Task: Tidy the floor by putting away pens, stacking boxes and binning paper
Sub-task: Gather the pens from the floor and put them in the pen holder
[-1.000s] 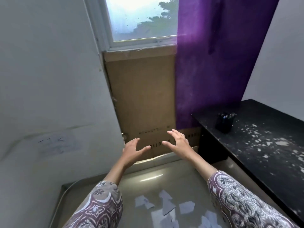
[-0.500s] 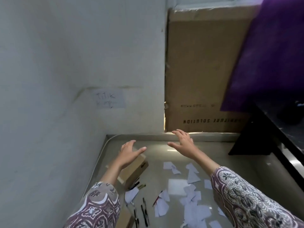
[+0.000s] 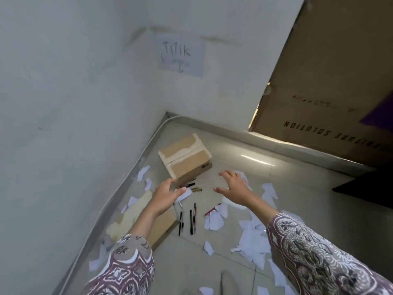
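Boxes, pens and paper scraps on the floor (image 3: 234,150) in a room corner.
One cardboard box (image 3: 187,159) lies near the corner; a second box (image 3: 163,225) sits nearer, along the left wall. Pens (image 3: 191,220) lie between them, paper scraps (image 3: 253,241) to the right, and a large carton (image 3: 331,77) stands behind.

Place: corner of a plain room, a home or small office; which one cannot be told.
Walls: bare pale painted wall (image 3: 70,86), scuffed, meeting in a corner.
Landmark: handwritten paper note (image 3: 180,54) stuck on the wall.
Floor: glossy pale tiled floor (image 3: 244,160) below the note, edged by a skirting strip.
Right of the note: large flat cardboard carton (image 3: 331,69) leaning upright, printed "SOLUTION".
Far right: edge of purple curtain (image 3: 380,116).
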Demonstrator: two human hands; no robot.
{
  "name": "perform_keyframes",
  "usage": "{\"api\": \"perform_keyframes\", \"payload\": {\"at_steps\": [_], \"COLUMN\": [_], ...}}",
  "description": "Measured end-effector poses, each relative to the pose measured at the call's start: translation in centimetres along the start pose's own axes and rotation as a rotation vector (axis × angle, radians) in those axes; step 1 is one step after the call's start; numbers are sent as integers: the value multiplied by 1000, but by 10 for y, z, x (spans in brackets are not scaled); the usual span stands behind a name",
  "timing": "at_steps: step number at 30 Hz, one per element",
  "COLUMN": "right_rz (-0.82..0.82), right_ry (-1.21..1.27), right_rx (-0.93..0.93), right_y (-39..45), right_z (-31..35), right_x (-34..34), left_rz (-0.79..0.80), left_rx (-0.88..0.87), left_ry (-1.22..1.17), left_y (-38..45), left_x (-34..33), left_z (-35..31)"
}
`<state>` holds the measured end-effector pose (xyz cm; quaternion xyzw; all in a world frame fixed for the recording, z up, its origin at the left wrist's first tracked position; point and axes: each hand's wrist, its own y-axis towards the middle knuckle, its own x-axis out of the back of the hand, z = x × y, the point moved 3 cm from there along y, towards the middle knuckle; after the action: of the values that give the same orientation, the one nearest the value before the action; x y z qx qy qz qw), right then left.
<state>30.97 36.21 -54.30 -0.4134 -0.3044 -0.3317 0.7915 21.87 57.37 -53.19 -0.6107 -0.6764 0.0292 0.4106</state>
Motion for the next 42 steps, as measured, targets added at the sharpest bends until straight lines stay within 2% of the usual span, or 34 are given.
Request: {"api": "perform_keyframes", "payload": {"at_steps": [3, 9, 14, 18, 25, 34, 42], "right_rz": [100, 170, 235, 247, 306, 248, 228], "right_ry": [-50, -82, -126, -136, -186, -393, -530], "right_rx": [56, 106, 143, 163, 289, 452, 459], "right_y": [26, 79, 121, 155, 219, 282, 284], "right_z": [-9, -40, -80, -114, -147, -191, -219], "right_x": [-39, -136, -235, -306, -399, -427, -416], "left_rz": [-31, -58, 0, 30, 6, -78, -104], "left_rx": [57, 117, 147, 134, 107, 2, 13], "left_ry": [-55, -138, -156, -110, -33, 132, 225], "left_y": [17, 61, 103, 138, 222, 317, 347], "left_x": [-25, -93, -159, -201, -263, -321, -332], "left_z": [35, 113, 206, 271, 338, 388, 390]}}
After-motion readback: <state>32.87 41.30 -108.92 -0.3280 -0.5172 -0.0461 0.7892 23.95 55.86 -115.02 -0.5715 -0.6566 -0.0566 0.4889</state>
